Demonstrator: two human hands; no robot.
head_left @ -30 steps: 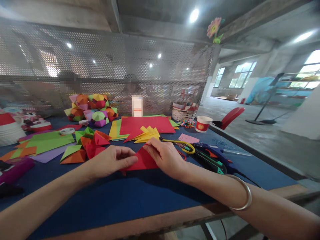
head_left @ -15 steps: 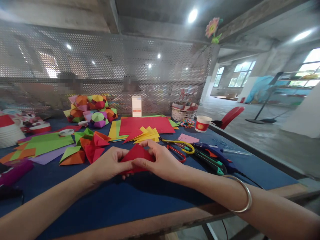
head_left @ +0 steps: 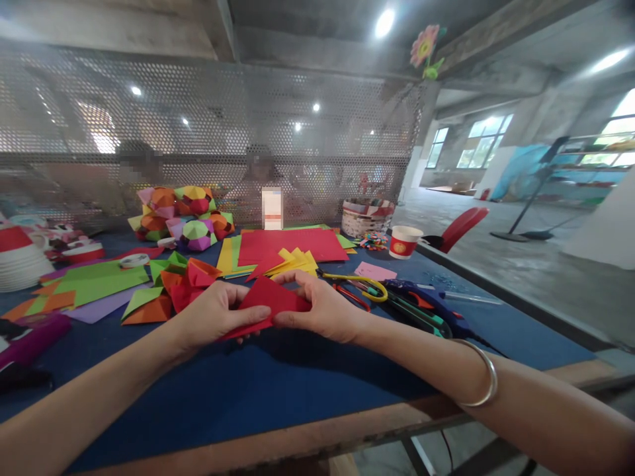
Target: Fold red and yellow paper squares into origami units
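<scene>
Between my two hands is a folded piece of red paper (head_left: pixel 268 297), lifted a little above the blue tabletop. My left hand (head_left: pixel 218 314) pinches its left side, thumb on top and fingers beneath. My right hand (head_left: pixel 322 309) grips its right side, the thumb at the near edge and the index finger curled over the far side. Just beyond lie folded yellow paper strips (head_left: pixel 292 263) on a stack of coloured sheets topped with red paper (head_left: pixel 297 246). Folded orange and red paper pieces (head_left: pixel 191 284) sit close to my left hand.
Scissors with a yellow handle (head_left: pixel 380 291), a green-and-black cutter (head_left: pixel 421 317) and a blue glue gun (head_left: pixel 446 307) lie right of my hands. A paper cup (head_left: pixel 404 242) and woven basket (head_left: pixel 366 218) stand behind. Paper balls (head_left: pixel 196 215) and green sheets (head_left: pixel 99 277) are left.
My thumbs have moved apart on the red paper, and its peak has shifted left and flattened. More of its surface shows. Both hands still hold it.
</scene>
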